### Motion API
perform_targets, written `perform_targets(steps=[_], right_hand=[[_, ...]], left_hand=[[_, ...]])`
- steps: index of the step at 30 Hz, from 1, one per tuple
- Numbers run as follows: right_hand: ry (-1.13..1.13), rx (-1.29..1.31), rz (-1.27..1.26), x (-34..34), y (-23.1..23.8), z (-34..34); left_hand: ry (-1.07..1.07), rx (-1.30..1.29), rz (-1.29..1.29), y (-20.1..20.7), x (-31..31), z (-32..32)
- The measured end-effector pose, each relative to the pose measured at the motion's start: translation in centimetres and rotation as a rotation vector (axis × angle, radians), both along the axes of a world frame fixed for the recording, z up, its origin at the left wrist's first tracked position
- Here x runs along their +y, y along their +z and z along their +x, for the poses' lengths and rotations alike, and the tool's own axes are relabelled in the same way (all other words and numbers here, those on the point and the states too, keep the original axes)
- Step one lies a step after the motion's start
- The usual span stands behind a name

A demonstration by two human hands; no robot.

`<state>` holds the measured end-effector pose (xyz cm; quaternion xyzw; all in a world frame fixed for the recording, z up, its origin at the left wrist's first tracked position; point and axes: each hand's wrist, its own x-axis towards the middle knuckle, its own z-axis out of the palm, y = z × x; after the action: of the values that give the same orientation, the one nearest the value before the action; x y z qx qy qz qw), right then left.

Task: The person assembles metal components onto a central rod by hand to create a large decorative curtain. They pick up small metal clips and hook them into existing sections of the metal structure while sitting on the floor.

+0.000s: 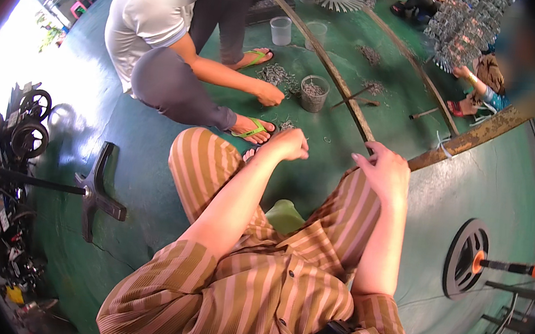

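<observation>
The bucket stands on the green floor, and it has lots of little gray metal bits inside, up near the top. Two see-through cups stand past the bucket: the near-left cup and the other cup, on the far side. I can't tell if they have anything in them.

A big pile of bits lies left of the bucket. A small pile lies on the near side of it, to the left. More bits sit in a far heap, to the right of the bucket and farther off.

The left hand is on the near side of the bucket, close to the small pile. Its fingers are curled, and I can't tell if they pinch anything. The right hand is nearer and right of the bucket, with its thumb spread from its fingers, by the end of a long bar. The bar runs past the bucket's right side. Another person's hand is left of the bucket, near the big pile.
</observation>
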<state>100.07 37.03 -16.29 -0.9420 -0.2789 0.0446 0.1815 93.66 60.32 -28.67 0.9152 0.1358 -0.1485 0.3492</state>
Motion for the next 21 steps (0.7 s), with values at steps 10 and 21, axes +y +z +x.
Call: perform_targets(steps=[10,21], right_hand=[[-0.069,0.202,-0.001,-0.6,3.1,0.3],[0.041,0.169,-0.069,4.1,2.5,2.6]], left_hand=[[0.399,0.24,0.464,-22.0,9.0,7.9],[-0.132,-0.095,0.587,-22.6,4.4,9.0]])
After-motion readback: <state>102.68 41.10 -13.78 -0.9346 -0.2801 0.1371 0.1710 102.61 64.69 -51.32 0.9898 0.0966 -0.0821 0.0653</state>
